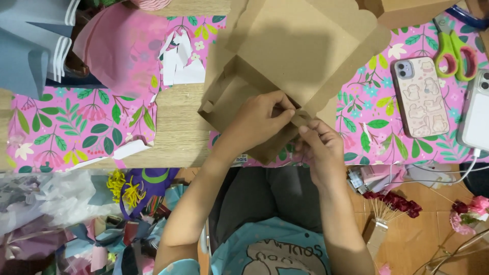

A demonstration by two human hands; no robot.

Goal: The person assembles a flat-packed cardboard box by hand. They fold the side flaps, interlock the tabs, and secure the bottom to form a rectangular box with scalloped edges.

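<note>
Fingers of both hands, left (260, 119) and right (318, 145), pinch the cardboard box (285, 56) flap at its 6 o'clock corner.

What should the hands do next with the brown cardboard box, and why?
Probably press the small flap at the near corner into place. The left hand and right hand both pinch that corner of the brown cardboard box, whose side walls look only partly folded up and whose scalloped lid lies open. Whether a slot is there cannot be seen.
</note>
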